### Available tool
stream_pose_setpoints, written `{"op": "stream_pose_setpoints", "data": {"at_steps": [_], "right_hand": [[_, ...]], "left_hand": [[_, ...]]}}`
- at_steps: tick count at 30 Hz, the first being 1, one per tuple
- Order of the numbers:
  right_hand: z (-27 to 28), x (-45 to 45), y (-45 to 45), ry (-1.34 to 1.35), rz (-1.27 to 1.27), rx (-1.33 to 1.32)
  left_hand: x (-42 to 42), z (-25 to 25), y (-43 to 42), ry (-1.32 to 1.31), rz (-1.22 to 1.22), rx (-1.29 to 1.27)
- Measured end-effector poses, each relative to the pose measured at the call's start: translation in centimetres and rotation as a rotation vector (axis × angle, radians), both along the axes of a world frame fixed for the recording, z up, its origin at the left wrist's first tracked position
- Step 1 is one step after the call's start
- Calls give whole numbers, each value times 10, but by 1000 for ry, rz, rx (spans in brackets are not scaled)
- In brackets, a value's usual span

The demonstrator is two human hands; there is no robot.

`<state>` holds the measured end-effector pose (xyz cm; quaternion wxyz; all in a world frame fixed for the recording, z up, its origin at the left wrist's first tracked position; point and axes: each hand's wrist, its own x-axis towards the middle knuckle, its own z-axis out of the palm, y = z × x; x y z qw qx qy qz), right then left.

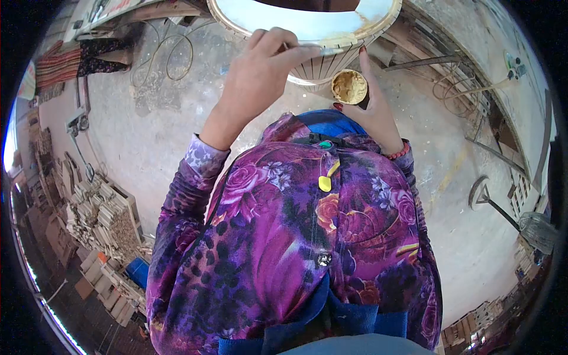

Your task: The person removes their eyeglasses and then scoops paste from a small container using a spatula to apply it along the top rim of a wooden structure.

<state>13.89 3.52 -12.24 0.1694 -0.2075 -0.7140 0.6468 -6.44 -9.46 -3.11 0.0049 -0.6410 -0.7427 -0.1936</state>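
Observation:
My left hand (254,80) is closed in a pinch, back of the hand up, on a small pale tool (328,51) whose end touches the rim of a large round piece. That round piece (269,29) has a pale bluish-white upper face, an open middle and a side with thin dark lines. Close beside it, my right hand (378,112) wraps round a small cup (349,87) with yellowish paste inside, its mouth facing me. One fingertip of that hand reaches up to the rim.
A person (77,62) in striped and dark clothes is at the upper left. Stacked wood pieces (106,219) and a blue object (137,272) lie lower left. Hoses, boards and a long-handled round tool (479,192) are at the right.

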Motion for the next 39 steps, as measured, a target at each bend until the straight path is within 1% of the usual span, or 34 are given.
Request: {"op": "stream_pose_setpoints", "data": {"at_steps": [1,2,4,5,6,7,8,10,11,13,17,19,20,22,25,26,28,29,31,32,34,35,37,39], "right_hand": [[-2,1,1,-1,0,2],[-3,2,1,-1,8,-45],[-2,0,2,5,14,-91],[1,0,1,11,3,-54],[3,1,1,14,-4,-16],[2,2,1,11,-3,-14],[0,2,1,12,-2,-31],[-1,1,1,18,2,-45],[0,0,1,21,0,-84],[4,1,2,23,0,-123],[9,1,2,-15,10,-52],[8,1,2,-9,8,-31],[6,1,3,-23,15,-32],[5,2,2,-39,22,-35],[6,2,1,-11,8,-8],[6,2,1,-8,17,-19],[8,4,1,-8,28,-28],[9,3,1,-18,32,-6],[9,2,0,-26,34,16],[9,2,0,-17,26,3],[8,2,0,-7,17,-9],[7,3,0,-9,14,24],[7,3,0,-12,13,58],[9,3,0,-5,22,43]], "left_hand": [[2,1,-1,0,-42,-57],[2,-1,-2,-1,-40,-55],[0,-4,-4,-228,-28,-6],[-1,-3,-2,-229,-31,-8],[-2,-1,1,-219,23,37],[-2,0,3,-209,78,84],[1,-2,4,-210,79,87],[7,-5,6,-48,42,59],[7,-4,5,-45,41,62],[9,-4,1,-264,-19,16],[0,-3,8,-176,54,68],[5,-7,11,12,67,84],[7,-5,11,14,67,86],[12,0,7,-219,33,6],[0,-1,12,-242,78,53],[-1,-3,14,-243,80,54],[1,-7,19,-39,135,72],[6,-6,18,-39,136,74],[16,-2,14,-172,57,-20],[14,-1,13,-172,56,-20],[8,1,9,-361,24,-15],[3,-1,8,-362,24,-16],[-6,-7,9,-164,81,80],[-1,-5,5,-144,75,57]]}}
